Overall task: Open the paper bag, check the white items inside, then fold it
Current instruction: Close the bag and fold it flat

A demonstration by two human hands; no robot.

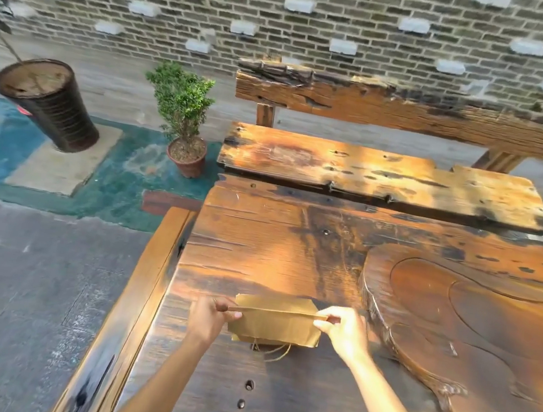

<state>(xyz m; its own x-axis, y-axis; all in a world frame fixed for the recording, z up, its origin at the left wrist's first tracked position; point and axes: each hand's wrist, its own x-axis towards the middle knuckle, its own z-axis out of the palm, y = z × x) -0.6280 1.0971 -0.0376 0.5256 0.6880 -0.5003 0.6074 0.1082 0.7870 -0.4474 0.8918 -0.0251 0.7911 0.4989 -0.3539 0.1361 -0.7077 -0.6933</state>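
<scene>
The paper bag (pixel 273 323) lies flat on the table (pixel 258 245) at 6 o'clock, apparently in the folding step, the left hand (pixel 209 317) and right hand (pixel 343 329) pinching the ends of its crease, no white items visible.

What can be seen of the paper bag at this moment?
The paper bag is plain brown paper, lying flat on the dark wooden table. It looks folded across its width, with a raised crease running side to side. The left hand pinches the crease's left end and the right hand its right end. A thin twine handle curls out from under its near edge. No white items are visible.
</scene>
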